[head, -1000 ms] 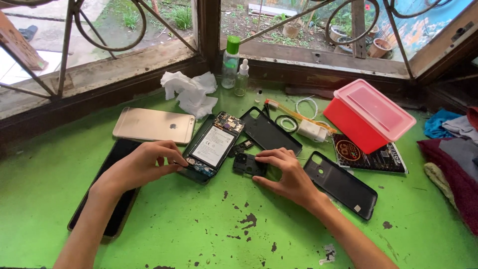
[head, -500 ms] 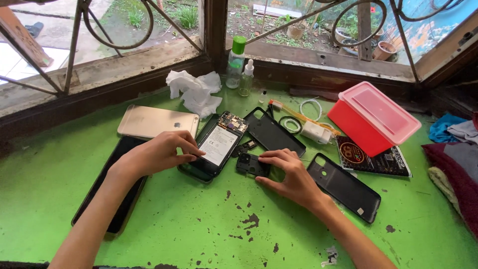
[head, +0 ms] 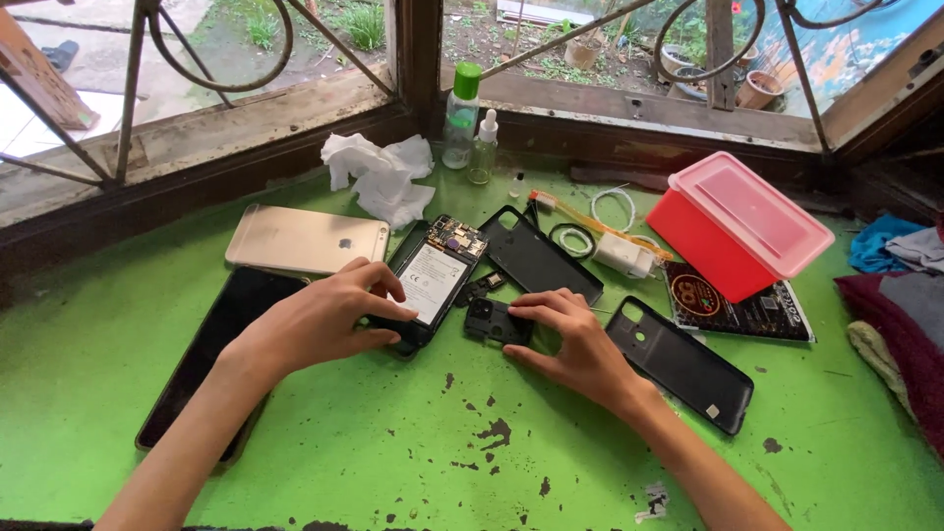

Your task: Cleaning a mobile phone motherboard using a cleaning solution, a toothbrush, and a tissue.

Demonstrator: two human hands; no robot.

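An opened phone (head: 433, 278) lies face down on the green table (head: 413, 442), its battery and circuit board showing. My left hand (head: 329, 317) grips the near end of it. My right hand (head: 575, 339) pinches a small black plastic part (head: 492, 320) that rests on the table right of the phone. Tiny dark bits (head: 482, 286) lie between the phone and a black back cover (head: 536, 254).
A gold phone (head: 295, 239), a large dark tablet (head: 211, 349), a second black cover (head: 683, 362), a red box with a pink lid (head: 742, 221), a white charger with cable (head: 615, 246), crumpled tissue (head: 383, 177), two small bottles (head: 467, 123), cloths (head: 900, 295) at right.
Both hands have stayed on the phone and the black part, shifting only slightly; the camera has moved a little, so the scene sits slightly differently in view.
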